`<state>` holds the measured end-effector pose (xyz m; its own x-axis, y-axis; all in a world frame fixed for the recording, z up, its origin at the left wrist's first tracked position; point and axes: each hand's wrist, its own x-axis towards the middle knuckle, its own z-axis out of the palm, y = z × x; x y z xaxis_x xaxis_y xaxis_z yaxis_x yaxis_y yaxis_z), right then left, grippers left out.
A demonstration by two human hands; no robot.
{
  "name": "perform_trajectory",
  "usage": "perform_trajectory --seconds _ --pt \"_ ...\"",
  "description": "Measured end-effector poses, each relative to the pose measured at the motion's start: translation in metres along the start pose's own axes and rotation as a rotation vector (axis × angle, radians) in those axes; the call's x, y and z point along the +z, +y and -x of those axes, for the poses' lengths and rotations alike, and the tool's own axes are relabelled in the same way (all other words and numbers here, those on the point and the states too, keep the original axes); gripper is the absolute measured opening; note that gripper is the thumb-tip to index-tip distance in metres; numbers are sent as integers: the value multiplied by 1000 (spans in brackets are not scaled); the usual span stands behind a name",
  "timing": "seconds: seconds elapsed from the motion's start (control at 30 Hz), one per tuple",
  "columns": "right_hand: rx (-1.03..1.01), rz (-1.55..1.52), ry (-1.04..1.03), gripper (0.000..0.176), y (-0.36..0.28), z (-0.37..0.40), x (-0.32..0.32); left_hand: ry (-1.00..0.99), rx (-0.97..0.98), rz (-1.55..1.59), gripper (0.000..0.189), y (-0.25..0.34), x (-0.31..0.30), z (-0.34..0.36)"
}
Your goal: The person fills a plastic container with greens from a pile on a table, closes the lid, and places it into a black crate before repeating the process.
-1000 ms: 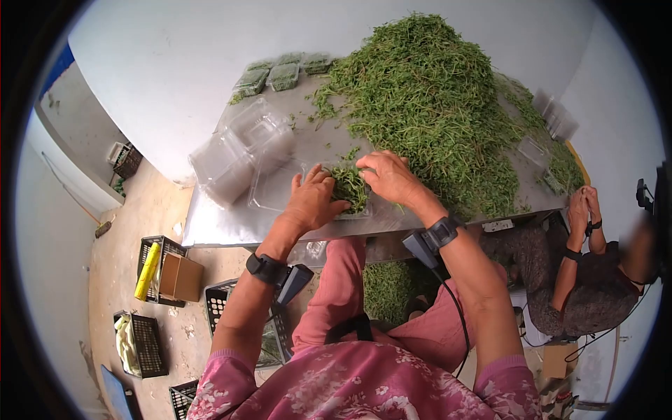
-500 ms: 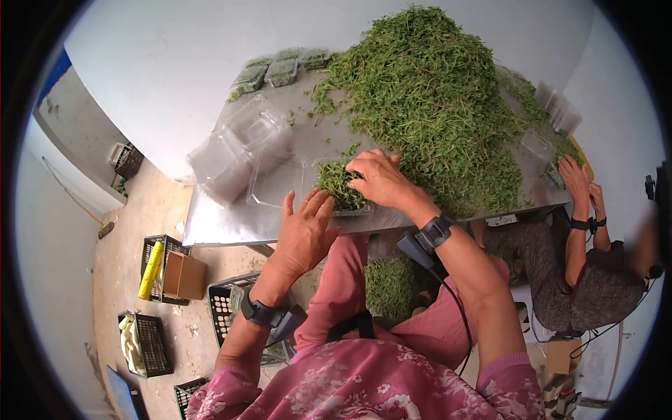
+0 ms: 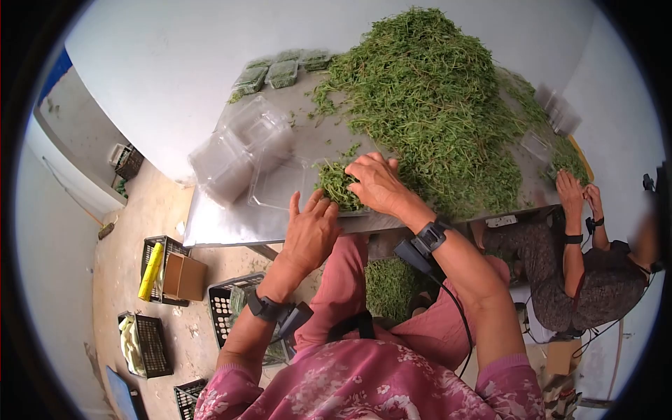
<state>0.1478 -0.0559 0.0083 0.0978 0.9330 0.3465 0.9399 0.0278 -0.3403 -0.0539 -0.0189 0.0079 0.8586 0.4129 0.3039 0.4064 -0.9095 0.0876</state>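
Note:
A clear plastic clamshell box filled with leafy green sprigs (image 3: 334,183) sits at the table's front edge, its clear lid (image 3: 276,183) folded open to the left. My left hand (image 3: 311,227) rests at the box's near left side, fingers stretched out and touching the greens. From the right, my right hand (image 3: 381,183) reaches over the box with its fingers curled down onto the sprigs; the fingertips are partly hidden. Just beyond it rises a large heap of the same greens (image 3: 434,105).
Stacked clear clamshell boxes (image 3: 224,164) stand left on the metal table (image 3: 210,227). Filled boxes (image 3: 282,73) sit at the back left. Black crates (image 3: 147,343) and a cardboard box (image 3: 184,276) are on the floor. At the right, a co-worker's hands (image 3: 570,192) are near the table edge.
My left hand has shifted slightly down and right at the box. My right hand has barely moved, still over the greens. The co-worker's hands have moved down a little.

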Motion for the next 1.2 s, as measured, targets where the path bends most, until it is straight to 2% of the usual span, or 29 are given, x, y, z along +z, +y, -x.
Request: perform_trajectory --seconds 0.1,0.2,0.3,0.4,0.8,1.1,1.2 --pt "13 -1 -19 27 1 2 -3 73 -22 12 43 4 0 0" --pt "7 11 -24 29 1 1 -2 124 -14 -5 57 10 -4 -5" --pt "7 9 -25 29 2 1 -2 75 54 -77 63 14 -10 -12" --pt "9 6 -27 28 0 0 -3 -41 4 -36 63 4 2 -11" --pt "-18 -1 -8 26 3 1 -2 53 32 -36 56 -11 14 -3" --pt "-10 7 -32 26 1 3 -3 -45 -40 -85 38 -14 8 -16" --pt "1 3 -36 27 1 4 -4 33 -12 -74 37 -13 14 -11"
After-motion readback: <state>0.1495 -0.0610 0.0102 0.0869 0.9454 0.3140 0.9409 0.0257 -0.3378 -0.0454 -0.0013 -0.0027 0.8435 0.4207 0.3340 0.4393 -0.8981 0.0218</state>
